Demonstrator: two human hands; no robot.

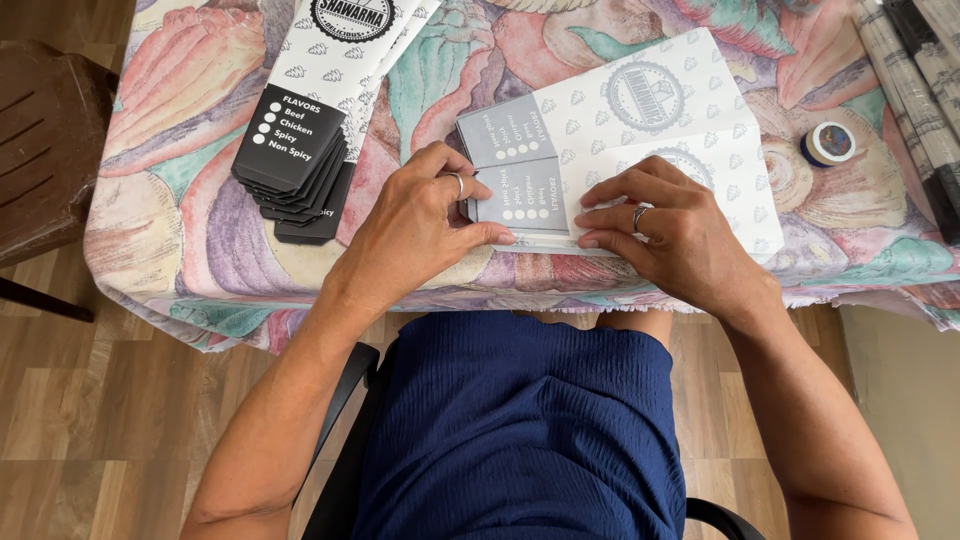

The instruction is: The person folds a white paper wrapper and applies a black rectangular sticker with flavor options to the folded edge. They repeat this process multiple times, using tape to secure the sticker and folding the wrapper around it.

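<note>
While a fanned stack of finished sleeves (300,160) waits at the table's left, left hand (425,225) and right hand (665,225) press flat, fingers spread, on the paper sleeve (620,150) at the table's near edge, its fold seemingly unfinished.

Wood-plank floor (120,420), dark wooden chair (45,150), table under shell-patterned cloth (190,250).

- Tablecloth (200,230): seashell print in pink, teal, purple; covers the table, edge hanging over the near side.
- Sleeve stack (300,150): fanned paper sleeves, white with black ends, upper left of table.
- Tape roll (828,143): small, lying flat, right side.
- Paper rolls (915,90): dark patterned, far right edge.
- Chair (45,130): dark wood, left of table.
- Floor (100,430): wood planks.
</note>
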